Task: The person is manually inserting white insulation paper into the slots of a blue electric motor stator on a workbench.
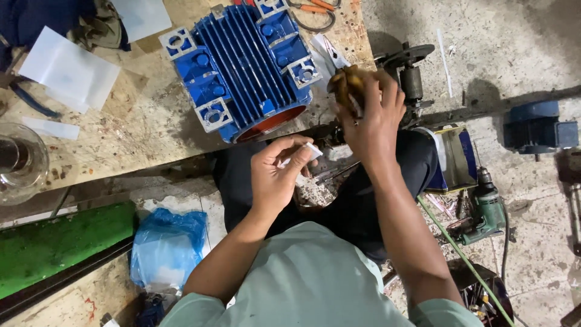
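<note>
Left hand (275,175) pinching white strip (305,154), tip toward right hand (369,118).

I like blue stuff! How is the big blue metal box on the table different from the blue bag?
The blue box is hard, ribbed metal with sharp fins; the blue bag is soft, crinkled plastic. The box lies on the workbench; the bag sits lower, on the floor beside the bench. Both are blue, and no hand touches either.

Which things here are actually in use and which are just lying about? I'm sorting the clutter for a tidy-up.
In hand:
- copper-coloured winding, held in the right hand
- small white strip, pinched by the left hand

Lying about:
- blue finned motor housing on the workbench
- green drill on the floor
- blue plastic bag
- white paper sheets
- orange-handled pliers
</note>
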